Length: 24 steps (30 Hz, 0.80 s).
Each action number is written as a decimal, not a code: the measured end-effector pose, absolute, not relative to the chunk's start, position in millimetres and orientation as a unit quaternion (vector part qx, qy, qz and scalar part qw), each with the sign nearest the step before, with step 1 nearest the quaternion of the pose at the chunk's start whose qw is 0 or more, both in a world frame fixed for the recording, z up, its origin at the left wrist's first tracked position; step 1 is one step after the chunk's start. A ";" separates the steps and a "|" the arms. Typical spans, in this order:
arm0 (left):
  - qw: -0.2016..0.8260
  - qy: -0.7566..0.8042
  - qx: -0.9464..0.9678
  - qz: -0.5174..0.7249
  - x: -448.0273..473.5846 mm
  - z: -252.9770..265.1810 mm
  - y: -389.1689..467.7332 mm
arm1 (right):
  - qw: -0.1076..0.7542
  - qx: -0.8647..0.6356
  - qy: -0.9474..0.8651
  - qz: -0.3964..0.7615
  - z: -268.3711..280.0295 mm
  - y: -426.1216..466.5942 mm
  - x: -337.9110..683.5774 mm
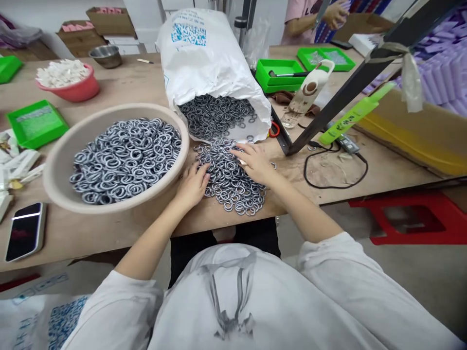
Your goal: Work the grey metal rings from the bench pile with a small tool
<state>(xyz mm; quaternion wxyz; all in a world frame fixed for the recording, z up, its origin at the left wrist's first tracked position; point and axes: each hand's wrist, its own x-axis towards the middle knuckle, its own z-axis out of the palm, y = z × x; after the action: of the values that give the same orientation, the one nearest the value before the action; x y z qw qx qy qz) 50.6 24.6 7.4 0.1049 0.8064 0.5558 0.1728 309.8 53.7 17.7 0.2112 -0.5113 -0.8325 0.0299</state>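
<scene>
A loose pile of grey metallic rings [233, 177] lies on the table between my hands. My left hand [192, 185] rests at the pile's left edge, fingers apart, next to the basin's rim. On the upper right of the pile lies my right hand [255, 164], its fingers stretched over the rings; its fingertips touch them. To the left stands a wide beige basin [58, 180] holding many similar rings. Behind the pile, a white woven sack [211, 63] lies on its side, its mouth facing me, with more rings [215, 114] inside and some spilling out.
A black metal post [339, 92] slants up at the right, near a bottle [308, 95], a green fan-like device [353, 114] and a cable [328, 187]. A phone [25, 232] lies front left. Behind it are green trays [36, 124] and a red bowl [78, 90]. Another person's hand [335, 15] works at the back.
</scene>
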 end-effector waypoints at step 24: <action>0.461 0.435 0.634 0.443 65.9 14.9 -36.6 | 0.493 -0.430 -0.690 0.309 11.3 -53.5 257.7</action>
<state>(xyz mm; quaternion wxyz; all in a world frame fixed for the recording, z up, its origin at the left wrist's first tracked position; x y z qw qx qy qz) 65.9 -36.6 14.9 0.4607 0.6342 0.4348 0.4432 257.7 -53.5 11.3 0.4933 -0.4301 -0.6903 0.3086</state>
